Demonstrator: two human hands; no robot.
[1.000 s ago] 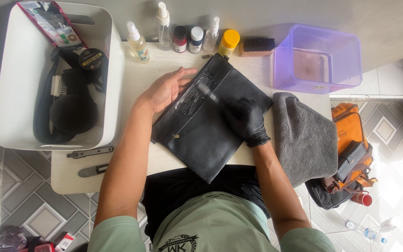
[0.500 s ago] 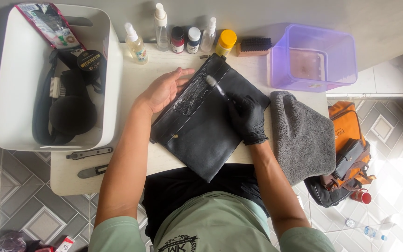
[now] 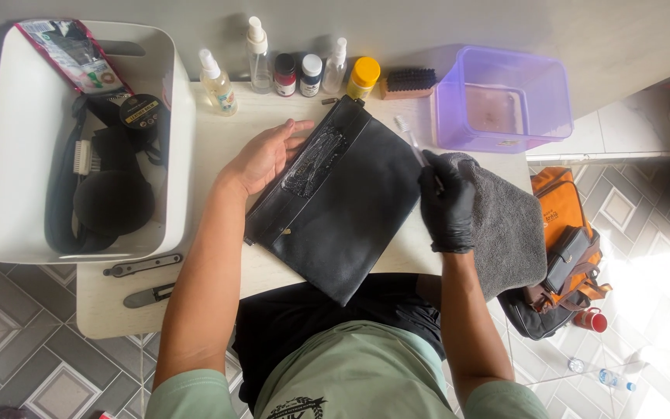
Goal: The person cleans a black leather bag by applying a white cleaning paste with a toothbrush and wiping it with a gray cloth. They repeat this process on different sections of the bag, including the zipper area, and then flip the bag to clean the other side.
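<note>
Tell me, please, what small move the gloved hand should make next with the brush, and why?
Probably bring the toothbrush back down onto the foamy patch on the black pouch. The gloved right hand holds it lifted off to the side, above the grey towel, while the bare left hand steadies the pouch and the foam lies unspread.

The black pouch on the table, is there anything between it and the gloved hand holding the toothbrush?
Nothing visible. The right hand holds the toothbrush over the grey towel beside the black pouch; the left hand rests on the pouch's other edge.
</note>
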